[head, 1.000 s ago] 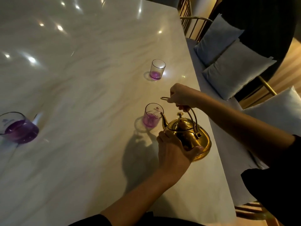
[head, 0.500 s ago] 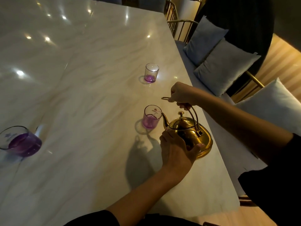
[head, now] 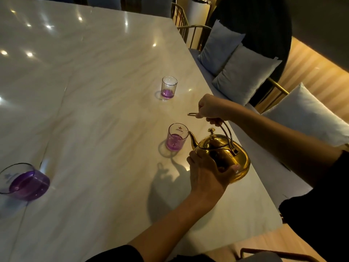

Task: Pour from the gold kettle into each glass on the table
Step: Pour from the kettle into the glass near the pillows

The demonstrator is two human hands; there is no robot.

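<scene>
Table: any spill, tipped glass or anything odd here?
Nothing stands out. All three glasses stand upright with purple liquid, no puddle shows on the table, and the kettle spout sits at the middle glass's rim.

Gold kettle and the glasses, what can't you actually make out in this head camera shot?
- gold kettle: near side of its body hidden by the left hand; contents unseen under the lid.
- Handle top: covered by the right hand.
- Printed glass: logo lettering too small to read.
- Left glass: cut off by the frame's left edge.
- Any stream at the spout: too fine to tell.
</scene>
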